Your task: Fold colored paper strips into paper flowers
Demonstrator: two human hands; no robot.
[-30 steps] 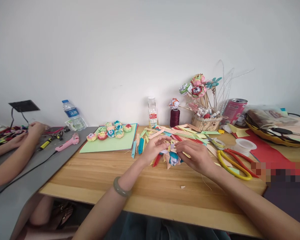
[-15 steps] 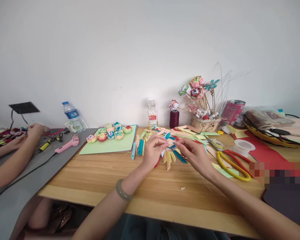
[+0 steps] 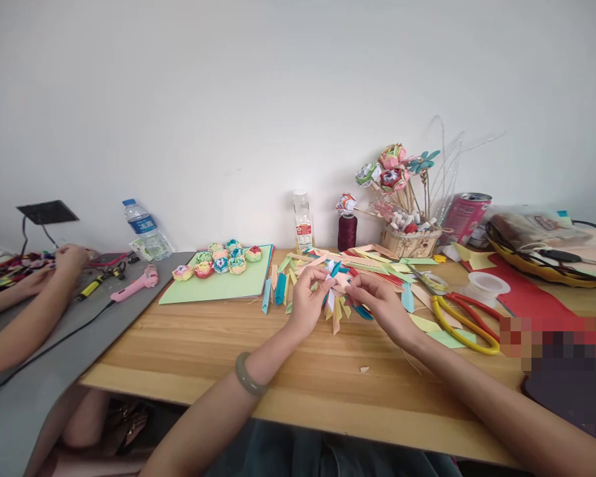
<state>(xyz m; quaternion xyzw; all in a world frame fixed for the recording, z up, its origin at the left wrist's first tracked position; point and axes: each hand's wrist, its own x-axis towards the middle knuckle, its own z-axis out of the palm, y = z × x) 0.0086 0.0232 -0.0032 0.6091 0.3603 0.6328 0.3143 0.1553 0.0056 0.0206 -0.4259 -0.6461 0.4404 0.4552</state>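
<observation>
Left hand [image 3: 310, 299]: thumb and fingers pinched on the left side of the folded paper [image 3: 336, 281], blue, white and peach. Right hand [image 3: 377, 298]: fingertips closed on its peach part, at the right side. Folded paper is held between the hands, over the near side of the strips [image 3: 377, 257], mid-desk [image 3: 298, 391].

Far left of desk: green sheet [image 3: 228, 290] bearing small paper flowers [image 3: 220, 264]. Along the far edge, left to right: bottle [image 3: 302, 222], upright; spool [image 3: 347, 232]; basket [image 3: 411, 244] with flowers on stems; pink can [image 3: 467, 217]. Right side: yellow-handled tool [image 3: 464, 330], near a tape roll [image 3: 487, 285] and red sheet [image 3: 531, 291]. Small scrap [image 3: 364, 369] near the front edge.

Beyond the desk's left edge: another person's hands [image 3: 69, 262] at a grey surface [image 3: 59, 368]; what they grip, cannot tell.
</observation>
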